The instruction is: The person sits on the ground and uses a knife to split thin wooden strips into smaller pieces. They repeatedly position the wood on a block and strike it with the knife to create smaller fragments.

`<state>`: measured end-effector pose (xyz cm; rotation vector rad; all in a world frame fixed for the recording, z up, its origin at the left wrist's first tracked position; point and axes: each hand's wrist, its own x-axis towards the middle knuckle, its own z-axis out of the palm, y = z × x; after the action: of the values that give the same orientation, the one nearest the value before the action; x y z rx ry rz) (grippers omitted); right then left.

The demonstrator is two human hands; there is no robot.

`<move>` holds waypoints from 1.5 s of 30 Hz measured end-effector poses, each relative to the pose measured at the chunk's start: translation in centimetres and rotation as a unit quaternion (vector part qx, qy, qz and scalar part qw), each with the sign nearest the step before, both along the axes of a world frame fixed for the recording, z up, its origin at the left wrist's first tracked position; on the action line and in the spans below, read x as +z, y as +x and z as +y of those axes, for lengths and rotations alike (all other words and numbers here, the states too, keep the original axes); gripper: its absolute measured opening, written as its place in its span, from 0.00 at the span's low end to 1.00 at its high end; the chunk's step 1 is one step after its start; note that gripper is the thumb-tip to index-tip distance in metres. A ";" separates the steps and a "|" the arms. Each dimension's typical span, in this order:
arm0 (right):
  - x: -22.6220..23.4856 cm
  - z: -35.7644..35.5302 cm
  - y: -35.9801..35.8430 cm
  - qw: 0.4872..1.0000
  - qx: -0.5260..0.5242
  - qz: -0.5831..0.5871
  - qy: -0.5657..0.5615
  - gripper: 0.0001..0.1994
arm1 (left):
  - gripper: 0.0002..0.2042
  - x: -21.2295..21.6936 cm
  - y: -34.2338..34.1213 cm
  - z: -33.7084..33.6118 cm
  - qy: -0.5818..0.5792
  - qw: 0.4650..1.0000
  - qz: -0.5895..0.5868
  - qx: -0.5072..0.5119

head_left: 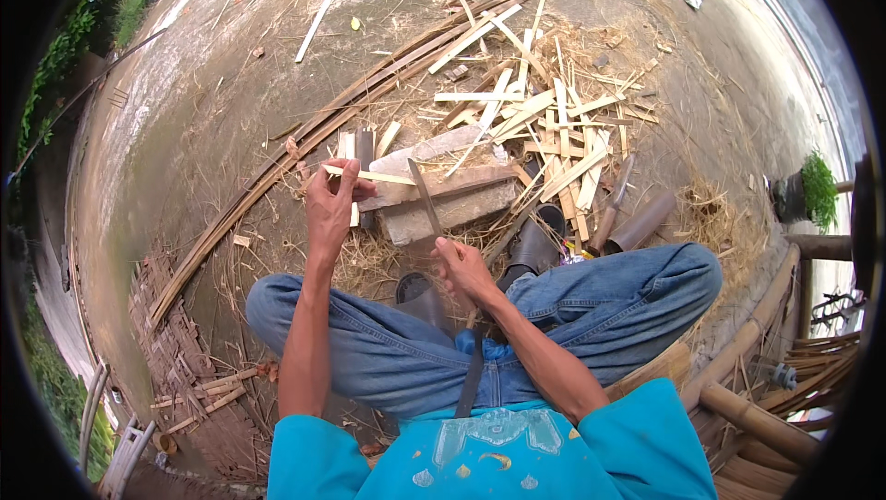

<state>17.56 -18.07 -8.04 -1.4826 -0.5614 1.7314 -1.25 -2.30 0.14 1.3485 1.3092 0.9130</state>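
My left hand (330,205) is closed on one end of a thin, pale bamboo strip (383,177), which points right. In my right hand (461,269) is a long-handled knife (425,196), gripped just below its blade. The handle runs back under my forearm toward my waist. The blade points up and away, its upper part beside the strip's right end; whether they touch I cannot tell. Below and beyond both hands lies a wooden block (452,184) on a pale, stone-like block (443,214).
A loose heap of split bamboo strips (554,131) lies beyond the blocks. Long brown bamboo lengths (268,177) curve across the ground on the left. Another knife (616,205) rests right of the heap, near my bent knee. Bamboo poles (757,422) stand at the lower right.
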 end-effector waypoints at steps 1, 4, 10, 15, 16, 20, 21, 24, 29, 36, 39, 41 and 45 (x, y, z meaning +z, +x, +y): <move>-0.4 -0.2 0.2 1.000 -0.002 0.014 0.004 0.25 | 0.15 0.5 0.4 -0.1 -0.004 1.000 -0.030 -0.002; -0.9 -0.4 0.5 0.997 -0.009 0.070 -0.005 0.24 | 0.15 0.7 0.8 -0.1 0.007 0.995 -0.099 0.010; -1.2 -0.4 0.4 0.995 -0.019 0.096 0.015 0.24 | 0.17 0.0 0.4 0.0 0.051 0.996 -0.006 0.071; -1.7 -0.6 -0.1 0.998 -0.016 0.022 0.064 0.24 | 0.20 -0.1 0.9 -0.1 0.051 0.993 -0.026 0.100; -1.7 -0.6 -0.2 0.997 -0.019 0.016 0.071 0.24 | 0.22 -0.3 0.9 0.0 0.046 0.992 -0.029 0.112; -1.2 -0.5 -0.4 0.994 -0.018 -0.070 0.084 0.23 | 0.32 -0.9 0.7 -0.3 0.042 0.985 0.151 0.071; -1.0 -0.6 -0.5 0.992 -0.021 -0.092 0.086 0.23 | 0.34 -1.0 0.6 -0.3 0.047 0.981 0.175 0.064; -0.6 -0.8 -0.7 0.984 -0.030 -0.153 0.092 0.21 | 0.38 -1.3 0.5 -0.3 0.060 0.971 0.226 0.042; 0.5 -0.5 -1.4 0.979 -0.028 -0.173 0.109 0.20 | 0.40 -1.3 0.9 -1.0 0.084 0.955 0.285 0.022; 4.5 -0.3 -3.7 0.953 0.021 -0.188 0.238 0.21 | 0.40 -2.2 0.8 -2.6 0.127 0.930 0.344 -0.015; 1.1 -0.5 -2.7 0.980 -0.004 -0.150 0.129 0.21 | 0.41 -2.2 1.0 -2.8 0.131 0.947 0.292 -0.002; 2.9 -0.3 -3.0 0.979 0.006 -0.157 0.132 0.22 | 0.41 -2.3 0.8 -2.9 0.128 0.953 0.276 0.005; 1.3 -1.7 -3.9 0.940 -0.046 -0.234 0.245 0.24 | 0.40 -2.6 0.7 -3.1 0.100 0.955 0.279 -0.007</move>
<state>13.70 -19.73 -6.77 -1.5142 -1.0645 1.0484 -0.51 -5.40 -2.46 1.8612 1.6563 0.6882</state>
